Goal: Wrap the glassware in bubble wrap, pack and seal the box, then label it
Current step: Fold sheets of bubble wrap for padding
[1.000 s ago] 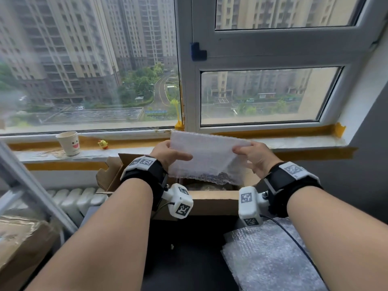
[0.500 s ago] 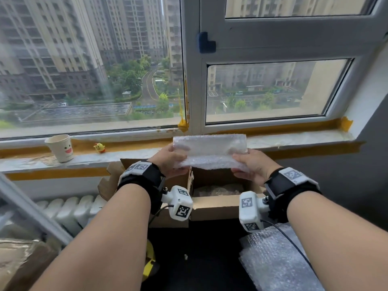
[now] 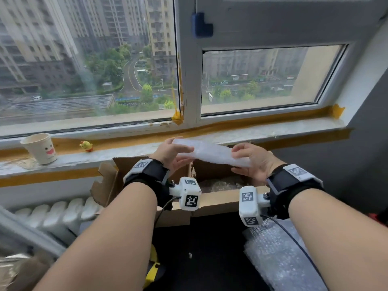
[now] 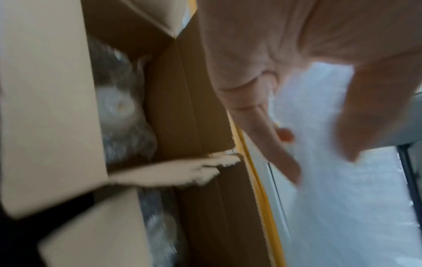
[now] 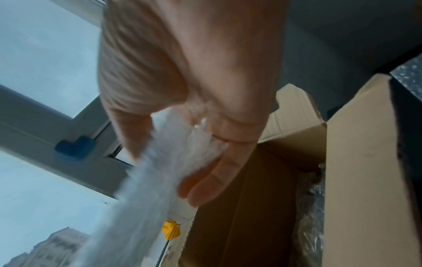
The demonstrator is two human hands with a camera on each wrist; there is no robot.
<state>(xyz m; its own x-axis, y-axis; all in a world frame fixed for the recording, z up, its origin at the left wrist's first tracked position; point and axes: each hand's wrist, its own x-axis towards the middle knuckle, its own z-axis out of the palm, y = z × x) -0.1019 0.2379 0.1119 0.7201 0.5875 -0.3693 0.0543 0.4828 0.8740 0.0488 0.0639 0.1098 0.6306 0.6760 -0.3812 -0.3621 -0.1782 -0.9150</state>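
Both hands hold a folded white bubble wrap sheet [image 3: 212,152] flat above the open cardboard box [image 3: 220,203]. My left hand [image 3: 172,153] pinches its left end between thumb and fingers; the same sheet [image 4: 324,130] fills the right of the left wrist view. My right hand [image 3: 249,160] grips the right end, thumb above and fingers below, and the sheet [image 5: 164,166] runs away from the palm in the right wrist view. Inside the box lies a bundle wrapped in bubble wrap [image 3: 222,183], also seen blurred [image 4: 118,106]. No bare glassware shows.
The box stands against the windowsill [image 3: 294,129]. A paper cup [image 3: 41,148] and a small yellow toy [image 3: 86,145] sit on the sill at the left. More bubble wrap [image 3: 279,257] lies at the lower right, a radiator [image 3: 56,213] at the left.
The sheet, held up and hanging open a second ago, has been folded into a narrow flat strip and brought lower over the box. Both hands kept hold of it.
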